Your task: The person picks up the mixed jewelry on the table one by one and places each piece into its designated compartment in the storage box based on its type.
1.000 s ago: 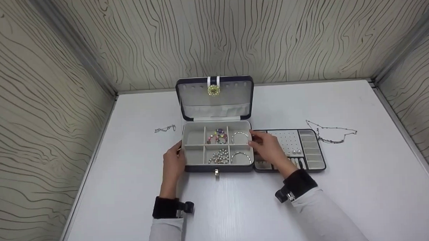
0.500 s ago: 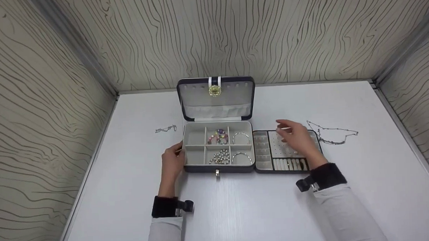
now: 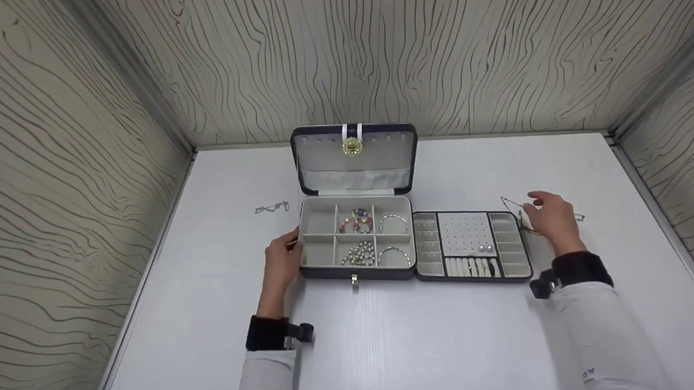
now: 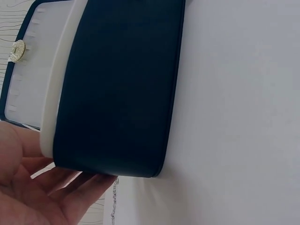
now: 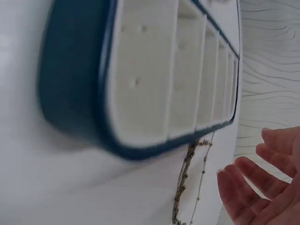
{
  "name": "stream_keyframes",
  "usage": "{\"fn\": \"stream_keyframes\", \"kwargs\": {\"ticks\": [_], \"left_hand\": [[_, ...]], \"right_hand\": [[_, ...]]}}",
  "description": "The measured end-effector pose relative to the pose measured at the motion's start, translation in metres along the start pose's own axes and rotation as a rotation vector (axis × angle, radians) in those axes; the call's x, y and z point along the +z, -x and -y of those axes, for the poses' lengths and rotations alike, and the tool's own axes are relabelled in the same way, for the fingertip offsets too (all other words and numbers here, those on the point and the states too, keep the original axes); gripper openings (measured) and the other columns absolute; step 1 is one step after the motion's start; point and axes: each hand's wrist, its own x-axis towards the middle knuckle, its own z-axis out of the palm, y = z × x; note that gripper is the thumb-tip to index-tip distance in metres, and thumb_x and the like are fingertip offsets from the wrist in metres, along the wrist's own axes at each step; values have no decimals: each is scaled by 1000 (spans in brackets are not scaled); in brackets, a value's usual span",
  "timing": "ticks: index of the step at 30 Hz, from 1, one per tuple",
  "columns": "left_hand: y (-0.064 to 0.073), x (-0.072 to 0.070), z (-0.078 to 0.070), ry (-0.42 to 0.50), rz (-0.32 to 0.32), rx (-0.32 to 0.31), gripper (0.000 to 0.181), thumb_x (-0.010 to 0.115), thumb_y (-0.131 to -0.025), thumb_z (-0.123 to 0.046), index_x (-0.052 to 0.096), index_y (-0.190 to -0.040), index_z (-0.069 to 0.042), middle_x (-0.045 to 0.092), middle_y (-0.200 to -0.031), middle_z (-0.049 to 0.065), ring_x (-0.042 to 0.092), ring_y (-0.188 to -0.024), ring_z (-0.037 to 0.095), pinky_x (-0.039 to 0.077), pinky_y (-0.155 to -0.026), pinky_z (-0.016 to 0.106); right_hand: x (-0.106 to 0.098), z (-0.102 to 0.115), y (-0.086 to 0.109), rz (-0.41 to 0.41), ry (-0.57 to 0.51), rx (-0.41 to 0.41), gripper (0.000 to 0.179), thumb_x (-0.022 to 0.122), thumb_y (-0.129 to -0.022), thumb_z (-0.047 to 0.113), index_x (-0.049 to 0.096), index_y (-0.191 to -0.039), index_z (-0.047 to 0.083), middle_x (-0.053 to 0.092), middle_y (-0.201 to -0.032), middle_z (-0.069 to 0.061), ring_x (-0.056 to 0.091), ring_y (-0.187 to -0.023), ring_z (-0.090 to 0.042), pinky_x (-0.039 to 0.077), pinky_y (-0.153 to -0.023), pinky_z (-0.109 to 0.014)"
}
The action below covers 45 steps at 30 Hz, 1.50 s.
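Left hand (image 3: 281, 259): at the left end of the jewelry box (image 3: 326, 274). Left wrist view shows fingertips against the end wall and a digit by the pale rim; cannot tell whether it grips the box or only rests on it.

Right hand (image 3: 553, 219): released, fingers loosely bent and spread, holding nothing. It hovers by the chain necklace (image 5: 181, 185), which lies on the table (image 3: 410, 343) to the right of the organizer tray (image 3: 474, 279). Right wrist view: fingers and chain apart.

Jewelry box: left of the tray and just beside it, lid (image 3: 325, 161) raised at the far side. Six compartments. Far middle: colored bead bracelets (image 3: 357, 222). Near middle: pearly beads (image 3: 359, 254). Far right and near right: one silvery bangle each. Clasp (image 3: 354, 281) on the near wall; gold ornament (image 3: 352, 147) on the lid strap.

Tray: small compartments left and right; perforated panel (image 3: 464, 232) between, two round studs (image 3: 481, 249) at its near right corner. Ring rolls (image 3: 454, 267) on the near side, rings in the right part.

Second chain (image 3: 272, 208): on the table, left of the box.

Writing: small dark mark (image 3: 589, 373) on the right sleeve (image 3: 608, 330), too small to read.
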Motion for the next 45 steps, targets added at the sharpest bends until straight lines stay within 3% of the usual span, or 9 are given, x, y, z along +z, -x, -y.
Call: {"fn": "stream_keyframes", "kwargs": {"ticks": [3,8,12,15,18,21,30,37,45], "left_hand": [[0,-1,0,1,5,-4,40,55,-98,-7,54,-138,-3,58,-134,16,58,-118,30,48,-96,42],[-1,-2,0,11,6,13,40,56,-97,-6,55,-137,-2,59,-133,16,60,-115,30,50,-94,42],[0,-2,1,20,11,28,40,56,-97,-6,56,-136,-1,59,-133,17,61,-113,30,52,-91,41],[0,-2,1,25,14,27,40,56,-97,-6,55,-136,-2,58,-133,17,62,-113,30,52,-90,40],[0,-2,1,29,21,23,40,56,-97,-7,55,-137,-1,57,-134,18,62,-113,30,52,-90,40],[0,-2,1,34,29,15,40,56,-98,-7,54,-138,-2,56,-136,17,62,-113,29,52,-90,39],[-1,-3,-1,20,39,-26,41,55,-98,-7,53,-139,-4,56,-138,14,61,-115,28,53,-90,38],[-1,-1,-1,14,41,-46,42,55,-98,-9,53,-140,-6,55,-138,13,61,-115,27,53,-88,37],[-2,-2,0,35,42,-30,41,56,-97,-6,54,-139,-5,56,-137,15,61,-115,29,52,-90,39]], "right_hand": [[-5,-14,-4,63,94,45,49,48,-98,17,43,-140,-8,43,-134,-39,43,-120,-55,41,-92,-63],[-6,-27,-7,137,161,19,53,44,-94,11,38,-143,-8,35,-140,-40,33,-127,-58,33,-100,-65],[-6,-32,-7,177,232,22,48,42,-94,9,45,-140,-4,41,-138,-37,40,-122,-58,36,-93,-69],[-5,-35,-6,139,303,29,36,45,-91,5,60,-121,-6,54,-121,-37,53,-105,-57,41,-81,-69],[-4,-38,-5,69,346,47,24,48,-86,0,63,-100,-13,59,-100,-38,58,-89,-55,42,-75,-68],[-4,-42,-4,24,357,75,23,48,-85,-2,61,-94,-18,60,-90,-38,60,-83,-54,45,-72,-65],[-5,-46,-2,1,338,114,19,48,-85,-6,62,-87,-18,60,-76,-37,63,-67,-47,48,-51,-53],[-11,-43,-2,87,311,112,20,48,-86,-3,60,-87,-18,60,-81,-37,61,-69,-45,48,-52,-50],[-19,-39,-5,57,-20,97,38,45,-95,20,58,-106,-14,67,-102,-28,57,-88,-38,44,-68,-38]]}}
